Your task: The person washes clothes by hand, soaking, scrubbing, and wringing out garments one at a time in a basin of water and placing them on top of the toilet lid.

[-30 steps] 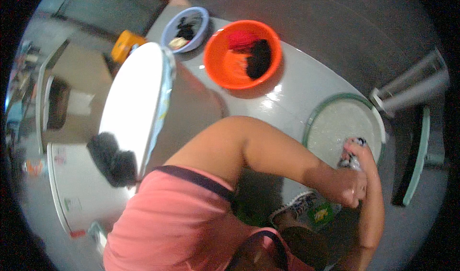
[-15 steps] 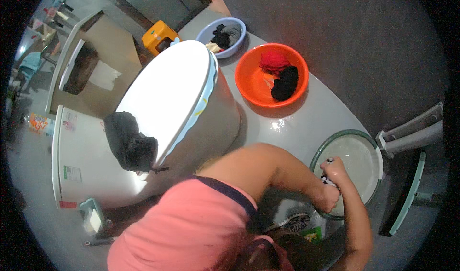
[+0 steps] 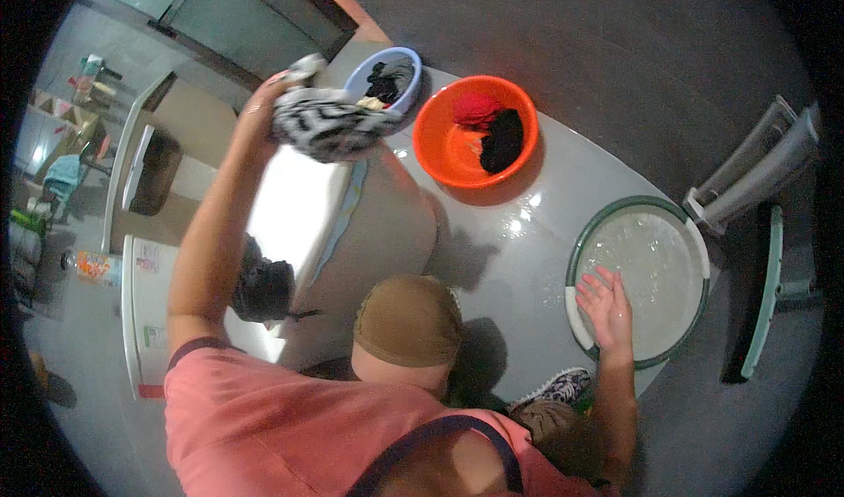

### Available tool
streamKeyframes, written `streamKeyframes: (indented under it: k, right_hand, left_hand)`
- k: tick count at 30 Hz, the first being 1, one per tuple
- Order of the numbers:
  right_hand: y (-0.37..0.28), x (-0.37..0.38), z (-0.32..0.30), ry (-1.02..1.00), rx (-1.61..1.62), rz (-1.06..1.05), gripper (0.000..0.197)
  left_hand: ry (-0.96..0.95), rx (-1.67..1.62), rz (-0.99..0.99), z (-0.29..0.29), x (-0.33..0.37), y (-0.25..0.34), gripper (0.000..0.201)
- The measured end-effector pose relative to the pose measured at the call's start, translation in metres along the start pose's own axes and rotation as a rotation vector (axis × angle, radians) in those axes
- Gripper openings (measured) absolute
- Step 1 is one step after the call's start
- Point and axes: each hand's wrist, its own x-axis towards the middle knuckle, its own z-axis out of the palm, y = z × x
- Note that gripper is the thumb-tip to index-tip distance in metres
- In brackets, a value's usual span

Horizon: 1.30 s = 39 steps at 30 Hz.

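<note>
My left hand (image 3: 262, 108) is raised at the upper left, its fingers closed on a black-and-white patterned cloth (image 3: 330, 126). The cloth hangs in a loose bunch over the far end of a large rounded appliance-like body with a bright white top (image 3: 294, 203). My right hand (image 3: 607, 311) is spread open with nothing in it, palm up, above the left part of a round basin with a green and white rim (image 3: 640, 203). Whitish water (image 3: 655, 282) fills this basin. A black cloth bundle (image 3: 264, 282) lies at the near end of the white top.
An orange basin (image 3: 431, 159) with red and black cloths stands at the far middle. Beyond the raised cloth, a light blue basin (image 3: 411, 55) holds dark clothes. A green-edged squeegee-like tool (image 3: 763, 295) and a grey two-bar fitting (image 3: 756, 167) are at the right.
Both hands were together at the green-rimmed basin, gripping the cloth. My left hand has swung up and left with it; my right hand has let go and opened. The view has shifted.
</note>
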Motion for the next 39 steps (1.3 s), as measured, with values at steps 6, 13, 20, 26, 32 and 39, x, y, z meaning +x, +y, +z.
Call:
streamKeyframes:
  k: [6, 13, 20, 26, 32, 39]
  right_hand:
    - [0.030, 0.012, -0.032, 0.071, -0.135, -0.093, 0.047]
    - [0.032, 0.001, -0.037, 0.249, -0.254, -0.118, 0.035]
    - [0.036, 0.027, 0.001, 0.079, -0.408, -0.066, 0.036]
    - [0.028, 0.026, 0.082, -0.356, -0.634, -0.136, 0.038]
    - [0.013, 0.031, 0.095, -0.287, -0.513, -0.473, 0.081]
    - [-0.064, -0.010, -0.025, 0.503, -0.551, -0.737, 0.038]
  left_hand:
    - [0.177, 0.667, -0.560, -0.119, 0.000, -0.055, 0.088]
    - [-0.316, 1.339, -0.740, -0.223, -0.113, -0.040, 0.086]
    - [0.292, 0.927, -0.403, -0.164, -0.170, -0.082, 0.053]
    - [-0.047, 0.435, -0.061, 0.016, -0.132, -0.064, 0.055]
    - [-0.542, 0.469, 0.102, 0.236, -0.086, -0.081, 0.060]
    - [-0.822, 0.186, 0.109, 0.391, -0.103, -0.153, 0.066]
